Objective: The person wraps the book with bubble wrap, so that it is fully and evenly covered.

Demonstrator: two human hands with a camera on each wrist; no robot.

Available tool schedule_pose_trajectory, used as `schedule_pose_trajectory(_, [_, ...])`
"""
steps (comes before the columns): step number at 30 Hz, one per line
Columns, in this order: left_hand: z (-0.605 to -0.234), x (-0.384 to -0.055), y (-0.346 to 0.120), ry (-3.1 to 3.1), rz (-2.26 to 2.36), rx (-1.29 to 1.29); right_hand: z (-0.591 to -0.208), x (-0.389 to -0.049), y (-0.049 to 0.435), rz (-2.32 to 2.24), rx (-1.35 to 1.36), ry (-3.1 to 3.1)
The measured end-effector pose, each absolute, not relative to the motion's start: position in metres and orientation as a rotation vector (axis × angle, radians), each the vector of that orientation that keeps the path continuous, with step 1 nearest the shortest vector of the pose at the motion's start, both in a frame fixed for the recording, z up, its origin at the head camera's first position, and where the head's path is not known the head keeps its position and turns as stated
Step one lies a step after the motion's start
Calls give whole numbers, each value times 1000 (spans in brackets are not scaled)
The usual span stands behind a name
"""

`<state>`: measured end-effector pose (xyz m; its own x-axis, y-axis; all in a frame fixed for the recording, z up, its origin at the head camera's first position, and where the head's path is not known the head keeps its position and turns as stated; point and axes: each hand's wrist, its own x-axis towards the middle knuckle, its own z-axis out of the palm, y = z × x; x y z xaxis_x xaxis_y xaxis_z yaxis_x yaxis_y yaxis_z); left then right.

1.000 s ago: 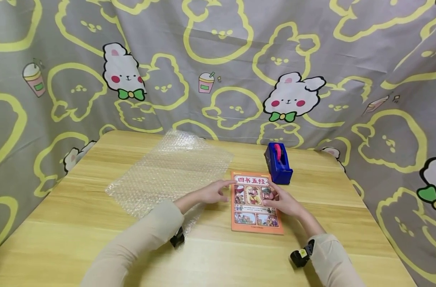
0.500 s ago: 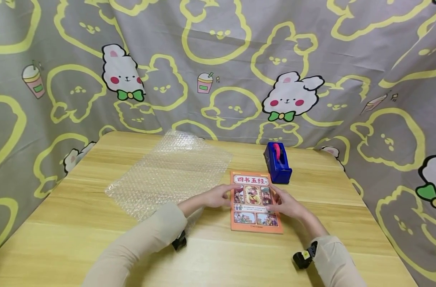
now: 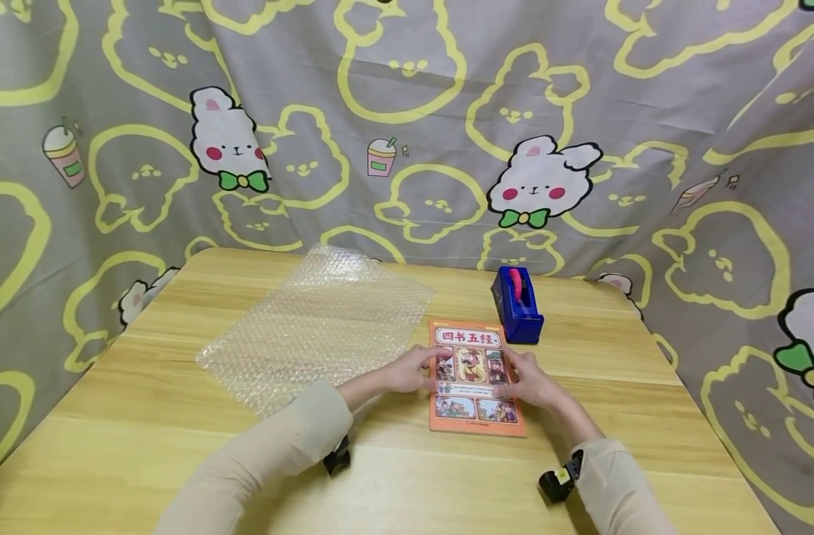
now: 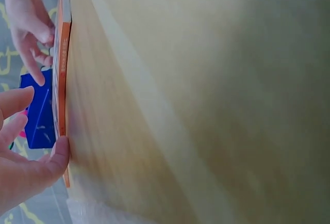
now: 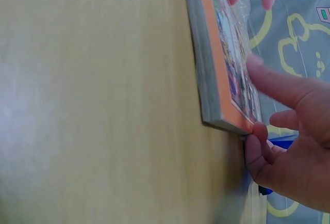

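An orange picture book with Chinese characters on its cover lies flat on the table, a hand at each long side. At the spine side, my left hand touches the spine with a fingertip in the left wrist view, while another digit is raised beside the cover. My right hand is at the opposite edge. Its fingertips meet a corner of the book in the right wrist view, with the thumb extended over the cover. Both hands look relaxed.
Clear bubble wrap is spread on the table left of the book, partly behind the left forearm. Behind the book at right stands a blue tape dispenser with a pink core. A patterned grey curtain hangs behind the wooden table.
Both hands have slid slightly down the book's sides toward the near edge, away from the title. The thumbs are spread farther from the index fingers. The book stays in place.
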<state>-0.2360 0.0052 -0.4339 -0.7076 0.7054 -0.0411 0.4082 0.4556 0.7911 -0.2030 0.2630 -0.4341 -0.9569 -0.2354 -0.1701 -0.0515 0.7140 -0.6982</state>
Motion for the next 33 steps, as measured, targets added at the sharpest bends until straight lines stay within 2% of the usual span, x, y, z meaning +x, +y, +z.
schedule_pose_trajectory(11, [-436, -234, 7, 2233, 1396, 822, -435, -204, 257, -1094, -145, 2662])
schedule_pose_trajectory(23, [-439, -237, 15, 2094, 1638, 454, -439, -202, 261, -1094, -204, 2680])
schedule_pose_trajectory(33, [-440, -242, 21, 1948, 1772, 353, -438, -199, 264, -1139, -267, 2648])
